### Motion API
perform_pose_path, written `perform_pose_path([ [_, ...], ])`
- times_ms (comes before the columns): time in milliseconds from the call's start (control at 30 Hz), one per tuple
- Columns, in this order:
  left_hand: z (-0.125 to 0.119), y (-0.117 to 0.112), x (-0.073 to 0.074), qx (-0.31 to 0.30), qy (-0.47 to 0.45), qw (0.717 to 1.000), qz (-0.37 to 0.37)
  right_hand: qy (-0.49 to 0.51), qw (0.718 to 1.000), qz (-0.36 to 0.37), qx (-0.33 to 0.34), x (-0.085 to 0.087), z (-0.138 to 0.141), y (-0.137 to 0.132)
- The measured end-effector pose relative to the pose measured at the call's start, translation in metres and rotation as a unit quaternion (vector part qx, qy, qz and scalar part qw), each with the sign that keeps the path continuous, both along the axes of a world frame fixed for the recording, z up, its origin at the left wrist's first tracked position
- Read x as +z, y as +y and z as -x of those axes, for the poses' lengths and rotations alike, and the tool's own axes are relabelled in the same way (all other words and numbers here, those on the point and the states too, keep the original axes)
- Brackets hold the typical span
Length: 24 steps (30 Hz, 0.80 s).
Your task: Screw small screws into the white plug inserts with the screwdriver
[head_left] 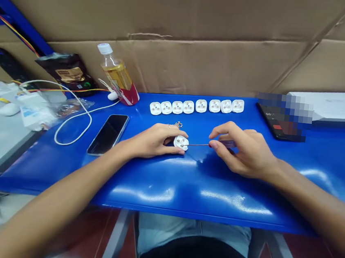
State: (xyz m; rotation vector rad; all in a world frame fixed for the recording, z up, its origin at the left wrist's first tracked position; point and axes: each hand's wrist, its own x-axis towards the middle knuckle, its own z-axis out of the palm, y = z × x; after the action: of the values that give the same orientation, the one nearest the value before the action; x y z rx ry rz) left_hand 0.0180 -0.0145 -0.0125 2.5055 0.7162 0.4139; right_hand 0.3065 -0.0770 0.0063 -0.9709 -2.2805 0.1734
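My left hand [155,140] is closed on a small round white plug part [180,141], pressing it down on the blue table [184,187]. My right hand [241,148] pinches a small screwdriver [217,144] with a purple handle; its thin shaft points left and its tip meets the white part. A few small brass bits [177,124] lie just behind my left fingers. A row of several identical white plug parts [196,105] lies further back along the table.
A black phone [108,134] lies left of my left hand, with a white cable [74,123] looped beside it. A tilted drink bottle [118,74], a dark snack bag [69,73], a second dark device [279,124] and a white box [335,106] stand behind. Cardboard walls the back.
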Motion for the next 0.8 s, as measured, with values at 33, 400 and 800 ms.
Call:
perform_pose_path([
  [33, 0.0001, -0.0001, -0.0002, 0.0, -0.001, 1.0, 0.0, -0.006, 1.0, -0.004, -0.003, 0.0002, 0.0004, -0.0005],
  [400, -0.0013, -0.0015, 0.0005, -0.003, 0.002, 1.0, 0.016, 0.028, 0.999, -0.007, 0.016, 0.001, 0.0054, -0.0008],
  [800, -0.0027, -0.0035, 0.0013, -0.003, 0.014, 1.0, 0.026, 0.049, 0.999, -0.006, 0.022, 0.0001, 0.0038, 0.0024],
])
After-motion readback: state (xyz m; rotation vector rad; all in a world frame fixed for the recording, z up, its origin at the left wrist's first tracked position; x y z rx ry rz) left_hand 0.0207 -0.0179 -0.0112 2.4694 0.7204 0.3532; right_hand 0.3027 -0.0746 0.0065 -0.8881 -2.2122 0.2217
